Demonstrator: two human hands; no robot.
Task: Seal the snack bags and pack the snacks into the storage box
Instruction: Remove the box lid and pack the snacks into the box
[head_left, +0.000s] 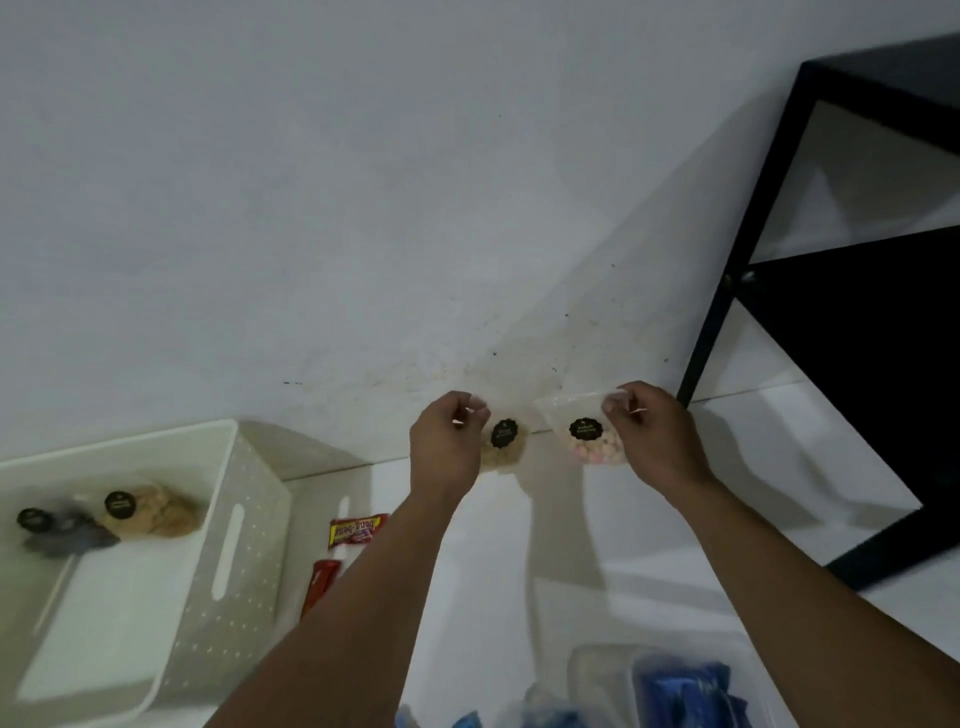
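Observation:
My left hand (448, 441) is raised with its fingers curled, pinching the top of a clear bag of brown snacks (503, 448) with a black round label. My right hand (652, 436) pinches the top of a clear bag of pink and white snacks (587, 441), also black-labelled. Both bags hang in the air in front of the white wall, side by side and apart. At lower left stands the white storage box (244, 525), holding a bag of tan snacks (156, 512) and a bag of dark snacks (57, 530).
On the white floor beside the box lie a red and yellow candy wrapper (358, 530) and a red bar (322, 584). A black shelf frame (737, 249) stands at right. Blue packets (680, 686) and clear plastic sit at the bottom edge.

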